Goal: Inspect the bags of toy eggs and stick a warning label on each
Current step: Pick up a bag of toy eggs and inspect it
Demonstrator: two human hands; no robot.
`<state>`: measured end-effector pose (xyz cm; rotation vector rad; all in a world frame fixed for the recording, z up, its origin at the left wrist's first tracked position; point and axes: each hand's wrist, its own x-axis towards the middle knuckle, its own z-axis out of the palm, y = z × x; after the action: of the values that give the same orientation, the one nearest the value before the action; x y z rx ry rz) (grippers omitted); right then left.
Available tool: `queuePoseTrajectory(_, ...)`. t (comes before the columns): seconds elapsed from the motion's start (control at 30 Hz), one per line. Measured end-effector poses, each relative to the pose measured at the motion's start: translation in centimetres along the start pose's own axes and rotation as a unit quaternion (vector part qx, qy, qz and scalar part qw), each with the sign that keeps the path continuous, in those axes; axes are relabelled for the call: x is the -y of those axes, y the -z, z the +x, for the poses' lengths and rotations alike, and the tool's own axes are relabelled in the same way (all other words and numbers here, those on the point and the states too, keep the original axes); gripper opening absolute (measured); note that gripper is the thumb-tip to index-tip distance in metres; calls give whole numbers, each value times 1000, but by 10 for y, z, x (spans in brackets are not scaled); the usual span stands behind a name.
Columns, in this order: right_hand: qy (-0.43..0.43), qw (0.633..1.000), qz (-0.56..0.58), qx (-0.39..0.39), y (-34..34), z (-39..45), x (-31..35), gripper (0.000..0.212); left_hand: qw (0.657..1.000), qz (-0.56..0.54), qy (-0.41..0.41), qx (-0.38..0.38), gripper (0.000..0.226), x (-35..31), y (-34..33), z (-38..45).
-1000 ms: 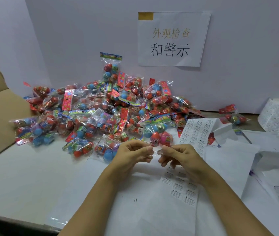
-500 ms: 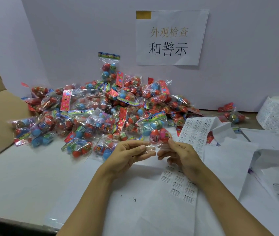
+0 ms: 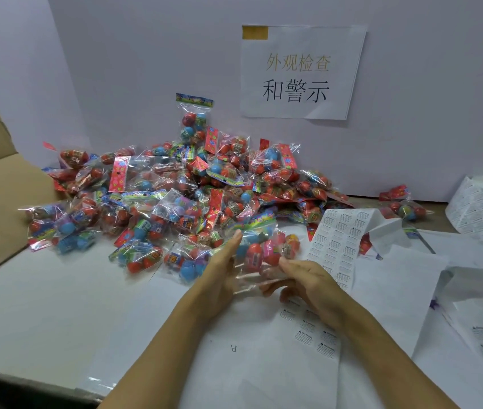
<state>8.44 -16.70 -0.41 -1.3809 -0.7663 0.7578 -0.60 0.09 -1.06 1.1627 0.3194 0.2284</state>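
OK, left hand [image 3: 219, 273] flat, fingers straight against the left side of a bag of toy eggs [image 3: 264, 249]; right hand [image 3: 302, 278] pinches its lower right edge. Bag sits between both hands, in front of pile [image 3: 175, 196]; label sheet [image 3: 337, 246] right.

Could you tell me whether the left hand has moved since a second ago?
Yes. The left hand has opened and its fingers now reach up toward the pile of bags, flat against the bag of eggs.

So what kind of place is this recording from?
Probably a packing or inspection bench in a toy workshop: a heap of bagged toy eggs, sheets of warning labels, a label roll, and a printed sign on the wall.
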Motion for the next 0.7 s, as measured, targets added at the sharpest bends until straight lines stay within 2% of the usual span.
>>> queuePoseTrajectory(0.07,-21,999,-25,13,-2,-2,-1,42,998,-12,-13,-60,53,1,-1,3)
queuePoseTrajectory(0.13,-33,999,-41,10,0,-1,-3,42,996,-29,-24,-86,45,0,-2,5)
queuePoseTrajectory(0.2,-36,998,-56,-9,2,0,-3,49,996,-40,-24,-78,37,1,-1,6)
queuePoseTrajectory(0.27,-51,995,-69,-42,6,2,-3,64,996,-53,-32,-71,31,-1,0,5)
queuePoseTrajectory(0.37,-59,991,-72,-101,8,5,-4,73,996,-57,-33,-52,33,-1,-2,4)
queuePoseTrajectory(0.43,-22,992,-54,-115,6,6,-4,65,998,-42,-29,-40,26,1,-3,4)
queuePoseTrajectory(0.53,26,991,-50,-119,-1,4,-5,44,999,8,-37,-31,24,7,-5,5)
queuePoseTrajectory(0.7,11,989,-14,-145,2,5,-9,18,996,47,-62,-45,9,11,-4,5)
